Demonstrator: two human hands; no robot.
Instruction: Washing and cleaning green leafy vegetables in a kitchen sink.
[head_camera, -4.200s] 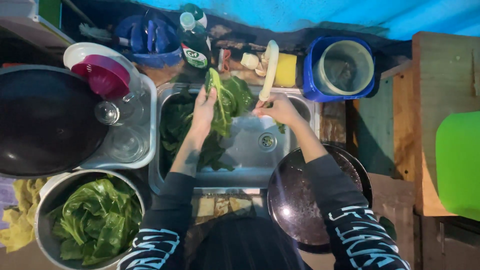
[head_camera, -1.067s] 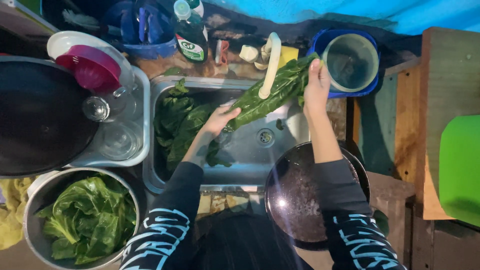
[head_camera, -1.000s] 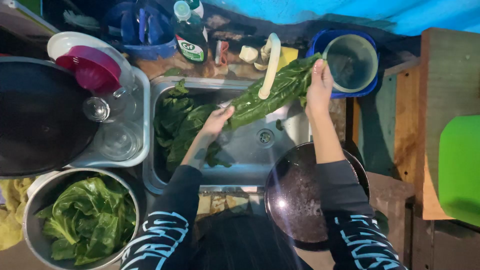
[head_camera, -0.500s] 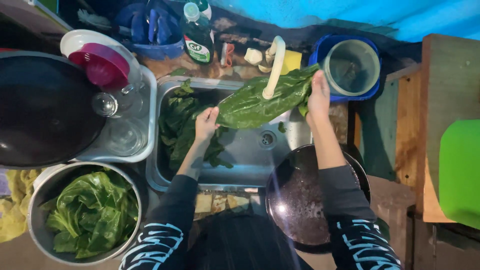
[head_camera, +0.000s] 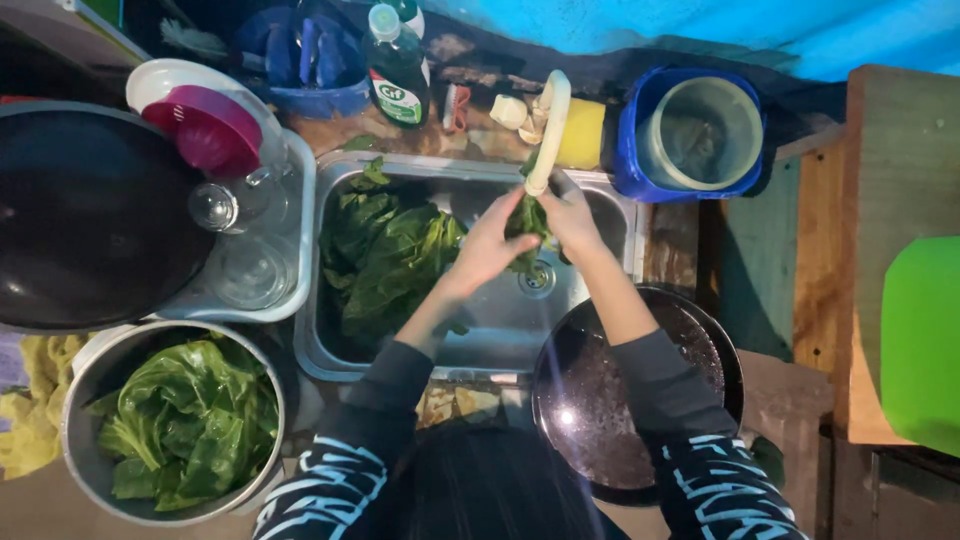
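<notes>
Rinsing looks underway: left hand (head_camera: 492, 245) and right hand (head_camera: 568, 215), fingers closed on one green leaf (head_camera: 524, 222) under the tap (head_camera: 548, 130), mid-frame; turning it seems needed.

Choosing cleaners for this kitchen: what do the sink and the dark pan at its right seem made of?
The sink looks like brushed stainless steel: grey, dull sheen, pressed drain. The dark pan seems coated metal, perhaps non-stick: black, glossy, speckled with droplets.

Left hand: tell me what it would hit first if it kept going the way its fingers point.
The left hand points up and to the right, at the leaf both hands hold under the tap. Past the leaf it would probably meet the right hand, though depth is hard to judge from above.
</notes>
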